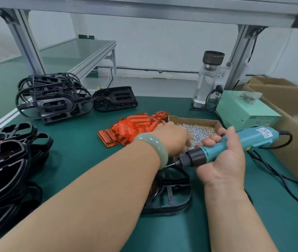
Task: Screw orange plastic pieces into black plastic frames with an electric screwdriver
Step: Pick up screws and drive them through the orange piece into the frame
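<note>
Holding: right hand (222, 155), palm up, fingers and thumb clamped round the teal electric screwdriver (239, 140); the tool lies nearly level, black nose and bit pointing left, tip just beside the left wrist
Reaching: left hand (173, 137), knuckles up, over the screws (199, 130); its fingertips are hidden, so whether they pinch anything cannot be told
Wrist: pale green bangle (153, 148) on the left arm
Screw stock: small silver screws heaped in a shallow cardboard tray (215, 122), just behind both hands
Orange stock: pile of orange plastic pieces (135, 126) on the bench (82, 142), touching the tray's left side, just beyond the left hand
Work piece: one black frame (171, 193) flat on the bench, under and between the two forearms, partly covered by them
Frame stock, far left: stack of black frames (53, 100), with a single frame (115, 99) beside it
Frame stock, near left: second stack (4, 170) at the bench edge, orange showing in its top layers
Power: black cable (281, 179) runs from the screwdriver's rear across the bench; mint-green supply box (244, 110) stands behind the tray
Other: clear bottle with dark cap (208, 79) at the back; open cardboard box (290, 99) at the right
</note>
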A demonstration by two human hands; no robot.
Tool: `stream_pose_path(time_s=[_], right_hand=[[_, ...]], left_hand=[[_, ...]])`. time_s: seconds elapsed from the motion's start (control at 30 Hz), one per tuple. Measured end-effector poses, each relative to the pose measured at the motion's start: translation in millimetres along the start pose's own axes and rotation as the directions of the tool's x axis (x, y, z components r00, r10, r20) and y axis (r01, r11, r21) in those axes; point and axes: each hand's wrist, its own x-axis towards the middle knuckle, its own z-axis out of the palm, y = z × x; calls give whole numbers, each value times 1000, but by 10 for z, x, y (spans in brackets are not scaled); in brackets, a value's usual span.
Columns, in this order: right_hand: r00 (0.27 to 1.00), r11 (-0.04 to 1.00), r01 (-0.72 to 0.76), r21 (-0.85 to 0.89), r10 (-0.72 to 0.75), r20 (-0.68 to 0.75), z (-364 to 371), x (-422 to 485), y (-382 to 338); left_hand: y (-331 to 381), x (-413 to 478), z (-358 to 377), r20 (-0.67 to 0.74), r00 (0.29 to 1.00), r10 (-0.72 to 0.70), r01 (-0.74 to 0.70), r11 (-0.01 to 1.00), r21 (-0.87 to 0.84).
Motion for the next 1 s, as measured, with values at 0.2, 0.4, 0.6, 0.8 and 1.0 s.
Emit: stream_pose_path(time_s=[0.2, 0.4, 0.6, 0.8, 1.0], right_hand=[[1000, 1000, -23, 20, 23, -2, 34, -26, 32], [1000, 1000, -14, 26, 14, 5, 31, -17, 45], [1000, 1000, -16, 17, 15, 1, 30, -21, 56], [1000, 1000, -14, 8, 14, 5, 9, -16, 52], [1000, 1000, -2, -19, 2, 6, 10, -13, 46]], left_hand=[[56, 63, 23, -26, 999, 23, -19, 993, 115], [-5, 42, 79, -153, 988, 0, -21, 991, -133], [-44, -8, 100, -205, 979, -2, -42, 976, -212], [-54, -5, 108, -304, 951, -57, -40, 952, -303], [-122, -89, -32, -454, 867, -208, -51, 867, -496]])
